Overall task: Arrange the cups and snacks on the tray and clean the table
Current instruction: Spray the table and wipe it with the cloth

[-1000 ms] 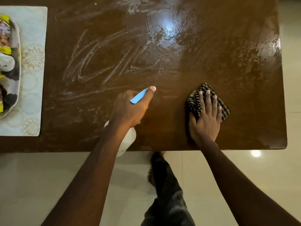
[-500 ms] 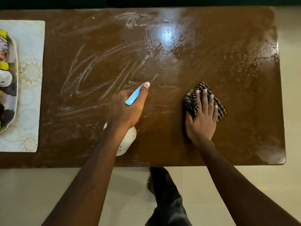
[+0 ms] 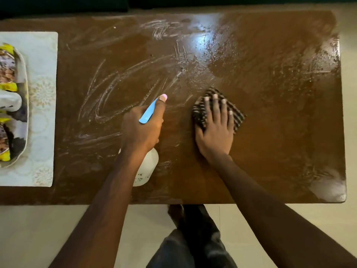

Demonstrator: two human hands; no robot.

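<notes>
Head view, left hand (image 3: 142, 128): wrapped round the white spray bottle (image 3: 146, 167), near the desk's (image 3: 280, 93) 6 o'clock edge.
Right hand (image 3: 215, 132): flat, fingers spread, pressing the striped cloth (image 3: 237, 117), 3 o'clock of the bottle.
Tray (image 3: 27, 97): 9 o'clock end, holding snacks (image 3: 7, 74).
Risk: spray could drift onto the snacks; white streaks could dry unwiped.
Writing: dark bottle marks, unreadable.

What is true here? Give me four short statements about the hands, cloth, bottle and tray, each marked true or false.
1. The right hand presses flat on the cloth. True.
2. The left hand holds a sponge. False: it grips a spray bottle.
3. The tray sits on a pale mat at the left end of the table. True.
4. The cloth lies on the floor. False: it lies on the table.
</notes>
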